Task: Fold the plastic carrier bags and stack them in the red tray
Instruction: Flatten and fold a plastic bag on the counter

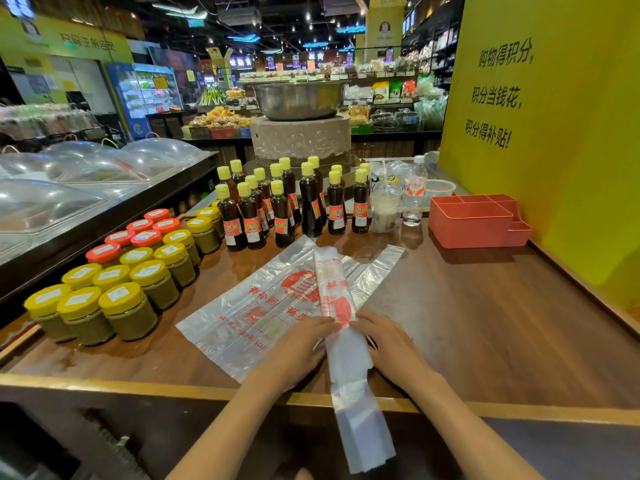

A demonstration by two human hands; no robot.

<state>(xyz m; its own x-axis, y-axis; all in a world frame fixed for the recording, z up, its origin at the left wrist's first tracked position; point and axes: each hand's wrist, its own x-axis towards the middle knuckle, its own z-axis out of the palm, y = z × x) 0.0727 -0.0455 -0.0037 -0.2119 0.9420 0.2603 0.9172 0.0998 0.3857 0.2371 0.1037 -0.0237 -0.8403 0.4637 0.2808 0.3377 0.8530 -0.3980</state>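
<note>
Now both hands, left and right, press straight fingers on the folded bag strip

You see thin translucent plastic carrier bags, slightly crinkled; glossy dark wood counter; matt red plastic tray; shiny metal basin; rough stone mill.
</note>
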